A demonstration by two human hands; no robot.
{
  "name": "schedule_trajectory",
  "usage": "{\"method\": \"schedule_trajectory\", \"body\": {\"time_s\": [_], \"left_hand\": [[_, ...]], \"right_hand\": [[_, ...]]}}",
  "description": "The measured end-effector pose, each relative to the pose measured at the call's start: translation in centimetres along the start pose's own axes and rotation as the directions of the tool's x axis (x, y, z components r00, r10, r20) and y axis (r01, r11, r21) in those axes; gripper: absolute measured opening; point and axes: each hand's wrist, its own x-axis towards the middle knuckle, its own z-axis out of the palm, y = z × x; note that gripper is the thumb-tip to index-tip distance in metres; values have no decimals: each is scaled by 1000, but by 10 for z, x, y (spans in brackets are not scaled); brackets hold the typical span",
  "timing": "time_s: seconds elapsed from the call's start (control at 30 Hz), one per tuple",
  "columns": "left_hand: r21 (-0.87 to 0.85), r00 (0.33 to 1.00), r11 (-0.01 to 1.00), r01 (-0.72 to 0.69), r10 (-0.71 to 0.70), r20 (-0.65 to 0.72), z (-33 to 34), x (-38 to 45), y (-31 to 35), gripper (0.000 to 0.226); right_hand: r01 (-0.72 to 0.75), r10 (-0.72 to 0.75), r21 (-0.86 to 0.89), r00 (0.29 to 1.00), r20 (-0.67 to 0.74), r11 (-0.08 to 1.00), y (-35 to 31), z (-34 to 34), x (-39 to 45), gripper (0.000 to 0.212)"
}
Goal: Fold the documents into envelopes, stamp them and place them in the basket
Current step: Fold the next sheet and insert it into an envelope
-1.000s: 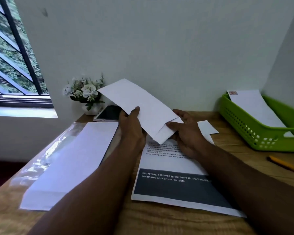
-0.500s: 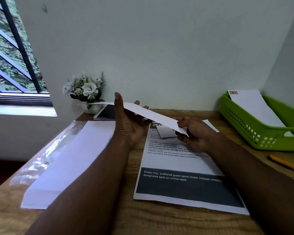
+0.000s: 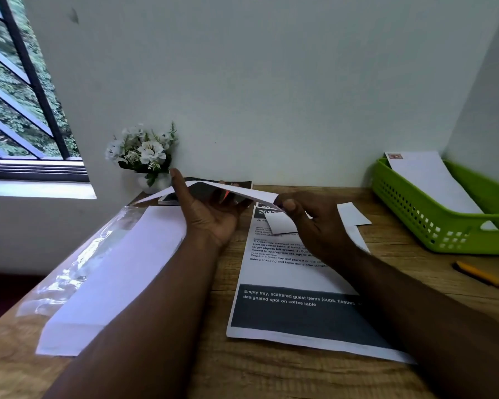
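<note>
Sitting under everything is a big brown wooden table (image 3: 271, 372) with wavy grain lines. At the far right stands a green plastic basket (image 3: 432, 226) with rows of little square holes in its wall. Inside it one long white envelope with a stamp (image 3: 432, 180) leans up against the far rim, the small red stamp at its top corner. On the near left lies a stack of white envelopes (image 3: 110, 283), smooth and flat, on a shiny, crinkly clear plastic wrapper (image 3: 78, 266). In the middle lies a printed document (image 3: 294, 283), a white sheet with small black words and a dark block near its bottom. Above it, held in the air, is a thin white envelope (image 3: 242, 192) seen almost edge on. The left hand (image 3: 211, 217) holds it from below, thumb up and fingers curled under it. The right hand (image 3: 314, 223) pinches its right end. A little pot of white flowers (image 3: 144, 156) sits far left by the wall. A yellow pencil (image 3: 484, 277) lies at the right.
</note>
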Motion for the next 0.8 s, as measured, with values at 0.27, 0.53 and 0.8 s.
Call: {"method": "schedule_trajectory", "body": {"time_s": [0.27, 0.53, 0.8], "left_hand": [[88, 991, 993, 81, -90, 102, -2, 1, -6, 70], [112, 993, 988, 103, -108, 42, 4, -6, -6, 83], [-6, 998, 1000, -30, 30, -50, -8, 8, 10, 45]], "right_hand": [[0, 32, -192, 986, 162, 981, 5, 2, -4, 41], [-54, 165, -287, 911, 379, 956, -9, 2, -5, 57], [35, 159, -318, 811, 563, 948, -9, -5, -1, 79]]}}
